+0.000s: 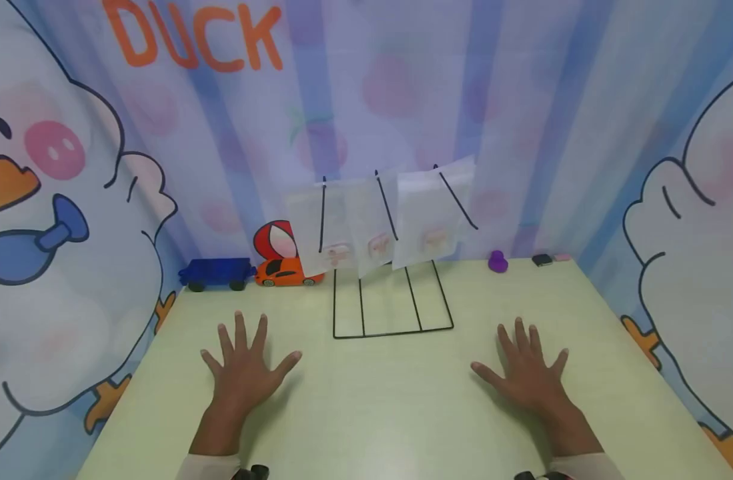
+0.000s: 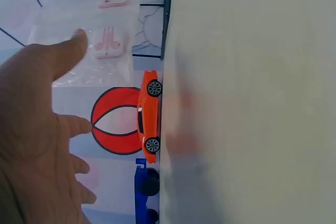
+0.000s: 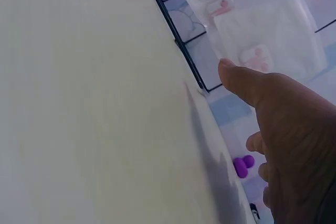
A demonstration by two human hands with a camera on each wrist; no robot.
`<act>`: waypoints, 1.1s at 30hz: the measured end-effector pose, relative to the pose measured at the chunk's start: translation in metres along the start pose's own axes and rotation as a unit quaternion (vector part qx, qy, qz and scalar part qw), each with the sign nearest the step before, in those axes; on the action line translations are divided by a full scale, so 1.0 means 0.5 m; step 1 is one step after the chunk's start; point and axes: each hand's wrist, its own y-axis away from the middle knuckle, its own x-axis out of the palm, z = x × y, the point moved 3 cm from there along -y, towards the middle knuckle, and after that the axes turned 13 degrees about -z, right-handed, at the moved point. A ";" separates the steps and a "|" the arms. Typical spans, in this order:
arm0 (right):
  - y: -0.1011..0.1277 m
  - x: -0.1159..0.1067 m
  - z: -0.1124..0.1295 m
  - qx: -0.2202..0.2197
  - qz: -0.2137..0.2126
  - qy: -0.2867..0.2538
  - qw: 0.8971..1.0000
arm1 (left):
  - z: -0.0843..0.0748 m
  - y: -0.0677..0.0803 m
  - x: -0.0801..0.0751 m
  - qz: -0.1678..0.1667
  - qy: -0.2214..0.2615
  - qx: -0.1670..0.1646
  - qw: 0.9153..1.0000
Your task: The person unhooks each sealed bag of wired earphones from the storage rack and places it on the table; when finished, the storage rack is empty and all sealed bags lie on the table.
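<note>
My left hand (image 1: 244, 375) hovers palm down above the left of the table with its fingers spread, holding nothing. Over on the right, my right hand (image 1: 529, 375) is spread the same way, also with nothing in it. Between and beyond them stands a black wire rack (image 1: 393, 333). From its prongs hang clear plastic bags in three groups: a left bag (image 1: 309, 220), a middle bag (image 1: 372, 230) and a right bag (image 1: 423, 213). Small pale items with pink marks show in their lower parts. The left wrist view shows the left thumb in front of the bags, not clearly touching.
At the table's back left, an orange toy car (image 1: 289, 273) stands beside a blue toy wagon (image 1: 217, 274). Along the back right are a small purple object (image 1: 497, 261), a small black item (image 1: 542, 260) and a pink piece (image 1: 562, 257). A printed curtain (image 1: 390, 87) closes the back.
</note>
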 end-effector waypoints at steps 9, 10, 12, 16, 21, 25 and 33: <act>-0.058 0.038 0.039 -0.024 0.006 -0.039 0.999 | -0.028 -0.072 0.010 0.003 0.119 0.046 0.992; -0.064 0.041 0.043 -0.026 0.006 -0.043 0.999 | -0.030 -0.084 0.014 0.004 0.143 0.046 0.989; -0.076 0.047 0.049 -0.030 0.005 -0.052 0.998 | -0.030 -0.110 0.025 0.007 0.203 0.039 0.978; -0.092 0.057 0.060 -0.037 0.002 -0.071 0.997 | -0.026 -0.152 0.049 0.004 0.296 0.030 0.955; -0.108 0.071 0.073 -0.050 0.000 -0.089 0.995 | -0.033 -0.189 0.061 -0.008 0.348 0.033 0.937; -0.125 0.081 0.084 -0.057 -0.004 -0.099 0.993 | -0.043 -0.223 0.072 -0.014 0.381 0.023 0.924; -0.153 0.104 0.100 -0.051 0.011 -0.102 0.993 | -0.048 -0.268 0.081 -0.017 0.418 0.005 0.908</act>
